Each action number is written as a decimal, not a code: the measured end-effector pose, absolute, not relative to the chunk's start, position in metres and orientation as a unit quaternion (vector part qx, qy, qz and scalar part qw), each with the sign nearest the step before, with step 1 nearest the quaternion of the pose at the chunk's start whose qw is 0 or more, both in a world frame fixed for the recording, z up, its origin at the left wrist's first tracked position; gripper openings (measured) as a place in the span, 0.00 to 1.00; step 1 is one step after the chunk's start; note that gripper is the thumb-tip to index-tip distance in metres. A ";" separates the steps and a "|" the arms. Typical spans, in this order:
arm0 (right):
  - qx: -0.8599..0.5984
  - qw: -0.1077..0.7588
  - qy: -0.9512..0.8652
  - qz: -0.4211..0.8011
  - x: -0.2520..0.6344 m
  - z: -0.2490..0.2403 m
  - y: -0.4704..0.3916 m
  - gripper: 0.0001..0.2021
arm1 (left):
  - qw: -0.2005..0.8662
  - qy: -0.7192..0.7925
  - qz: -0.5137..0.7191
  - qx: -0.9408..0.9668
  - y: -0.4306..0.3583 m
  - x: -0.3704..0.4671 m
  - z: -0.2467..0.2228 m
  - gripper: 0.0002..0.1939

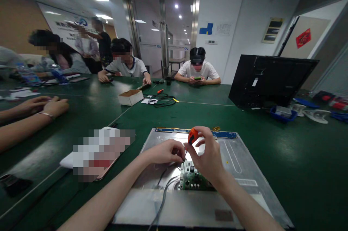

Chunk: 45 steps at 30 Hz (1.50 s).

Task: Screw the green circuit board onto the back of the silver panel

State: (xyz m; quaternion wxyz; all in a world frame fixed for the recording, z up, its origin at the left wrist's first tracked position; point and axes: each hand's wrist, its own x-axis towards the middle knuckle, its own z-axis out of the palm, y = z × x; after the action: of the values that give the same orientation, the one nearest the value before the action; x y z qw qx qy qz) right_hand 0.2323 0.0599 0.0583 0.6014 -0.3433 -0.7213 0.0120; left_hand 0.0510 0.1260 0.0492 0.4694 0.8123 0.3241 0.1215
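Note:
My right hand (208, 155) grips an orange and black screwdriver (193, 136) by its handle, the shaft pointing down and left toward the green circuit board (193, 178). Close against the shaft, my left hand (172, 151) has thumb and fingers pinched together at the board's upper left edge. What sits in that pinch is hidden or too small to tell. The board lies on a flat silver metal panel (239, 194) with a blue strip (228, 135) along its far edge. Dark cables (164, 200) run from the board's left side toward me.
A pinkish, blurred-out packet (108, 155) lies left of the panel. Beyond are a small open box (131, 97) and coiled black cable (165, 102). A black monitor (269, 82) and blue tray (283, 114) stand right. Another person's hands (51, 106) rest at left; others sit across.

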 end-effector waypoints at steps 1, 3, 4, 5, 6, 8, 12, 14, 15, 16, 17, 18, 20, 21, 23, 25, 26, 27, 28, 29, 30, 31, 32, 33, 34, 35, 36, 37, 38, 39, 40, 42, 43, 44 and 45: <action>-0.342 0.605 -0.719 0.013 0.232 0.059 0.060 0.22 | 0.472 0.324 0.122 0.811 0.126 0.051 0.050 0.03; -0.344 0.606 -0.718 0.010 0.232 0.059 0.059 0.20 | 0.475 0.326 0.122 0.808 0.125 0.052 0.051 0.03; -0.346 0.601 -0.720 0.006 0.232 0.059 0.059 0.20 | 0.474 0.329 0.122 0.807 0.125 0.052 0.052 0.02; -0.349 0.595 -0.724 0.002 0.232 0.059 0.059 0.20 | 0.474 0.330 0.122 0.807 0.124 0.052 0.053 0.02; -0.352 0.586 -0.730 -0.002 0.232 0.059 0.058 0.20 | 0.472 0.332 0.124 0.808 0.124 0.052 0.053 0.02; -0.355 0.571 -0.740 -0.003 0.233 0.059 0.059 0.22 | 0.470 0.330 0.127 0.808 0.123 0.053 0.054 0.03; -0.361 0.566 -0.741 0.001 0.234 0.058 0.061 0.25 | 0.472 0.325 0.133 0.809 0.123 0.053 0.054 0.03; -0.367 0.576 -0.731 -0.006 0.234 0.057 0.062 0.23 | 0.468 0.328 0.130 0.810 0.124 0.053 0.054 0.03; -0.369 0.582 -0.725 -0.009 0.234 0.057 0.063 0.22 | 0.466 0.331 0.128 0.810 0.124 0.053 0.054 0.02; -0.370 0.588 -0.719 -0.011 0.234 0.057 0.063 0.21 | 0.464 0.334 0.125 0.811 0.124 0.053 0.054 0.02; -0.370 0.593 -0.715 -0.013 0.234 0.058 0.063 0.20 | 0.463 0.335 0.124 0.811 0.123 0.054 0.054 0.02; -0.369 0.597 -0.712 -0.014 0.234 0.058 0.063 0.19 | 0.463 0.336 0.123 0.811 0.123 0.054 0.055 0.02; -0.372 0.596 -0.711 -0.020 0.233 0.059 0.062 0.18 | 0.465 0.335 0.125 0.810 0.123 0.054 0.055 0.02; -0.375 0.594 -0.712 -0.023 0.233 0.060 0.062 0.18 | 0.466 0.336 0.128 0.809 0.122 0.054 0.055 0.02; -0.378 0.586 -0.716 -0.025 0.233 0.060 0.061 0.19 | 0.467 0.335 0.135 0.807 0.122 0.054 0.054 0.02; -0.376 0.581 -0.721 -0.021 0.233 0.060 0.061 0.21 | 0.470 0.332 0.137 0.806 0.122 0.053 0.054 0.02; -0.374 0.581 -0.723 -0.019 0.233 0.059 0.061 0.23 | 0.473 0.329 0.136 0.806 0.122 0.053 0.053 0.02; -0.371 0.582 -0.723 -0.017 0.233 0.059 0.061 0.24 | 0.476 0.326 0.135 0.806 0.122 0.053 0.053 0.02; -0.369 0.583 -0.724 -0.014 0.233 0.058 0.061 0.25 | 0.477 0.323 0.133 0.806 0.123 0.053 0.053 0.02; -0.367 0.584 -0.724 -0.013 0.233 0.058 0.062 0.25 | 0.478 0.322 0.132 0.806 0.123 0.053 0.053 0.02; -0.366 0.585 -0.724 -0.014 0.233 0.057 0.062 0.25 | 0.478 0.322 0.131 0.807 0.123 0.053 0.053 0.02; -0.364 0.586 -0.723 -0.016 0.233 0.057 0.062 0.25 | 0.476 0.324 0.131 0.807 0.123 0.053 0.053 0.02; -0.363 0.586 -0.724 -0.017 0.233 0.057 0.063 0.25 | 0.474 0.327 0.128 0.807 0.123 0.053 0.054 0.03; -0.362 0.587 -0.724 -0.020 0.233 0.057 0.063 0.24 | 0.471 0.332 0.126 0.807 0.123 0.053 0.054 0.03; -0.360 0.588 -0.724 -0.024 0.233 0.057 0.063 0.24 | 0.469 0.336 0.123 0.807 0.123 0.053 0.054 0.03; -0.361 0.589 -0.723 -0.027 0.234 0.057 0.063 0.23 | 0.467 0.339 0.120 0.808 0.123 0.054 0.054 0.03; -0.363 0.589 -0.721 -0.032 0.234 0.057 0.063 0.21 | 0.464 0.340 0.119 0.809 0.123 0.054 0.054 0.03; -0.367 0.589 -0.719 -0.036 0.234 0.057 0.063 0.20 | 0.462 0.339 0.120 0.811 0.123 0.054 0.053 0.02; -0.372 0.588 -0.717 -0.040 0.234 0.057 0.063 0.19 | 0.459 0.336 0.122 0.813 0.123 0.053 0.053 0.02; -0.377 0.586 -0.716 -0.043 0.234 0.057 0.063 0.18 | 0.456 0.334 0.124 0.815 0.123 0.053 0.053 0.01; -0.380 0.581 -0.718 -0.044 0.233 0.057 0.063 0.18 | 0.454 0.333 0.127 0.817 0.123 0.053 0.053 0.01; -0.375 0.575 -0.726 -0.038 0.233 0.056 0.063 0.21 | 0.455 0.334 0.127 0.816 0.123 0.053 0.053 0.01; -0.371 0.574 -0.729 -0.032 0.233 0.056 0.063 0.23 | 0.458 0.334 0.124 0.814 0.123 0.053 0.053 0.02; -0.367 0.576 -0.730 -0.026 0.233 0.055 0.063 0.25 | 0.462 0.334 0.121 0.813 0.123 0.053 0.053 0.02; -0.363 0.577 -0.731 -0.020 0.233 0.055 0.063 0.26 | 0.465 0.334 0.118 0.811 0.123 0.052 0.053 0.02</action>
State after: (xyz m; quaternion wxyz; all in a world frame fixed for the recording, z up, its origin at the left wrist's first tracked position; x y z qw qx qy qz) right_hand 0.2328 0.0626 0.0549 0.5770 -0.3633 -0.7313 -0.0195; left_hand 0.0525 0.1230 0.0534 0.4651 0.8114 0.3336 0.1184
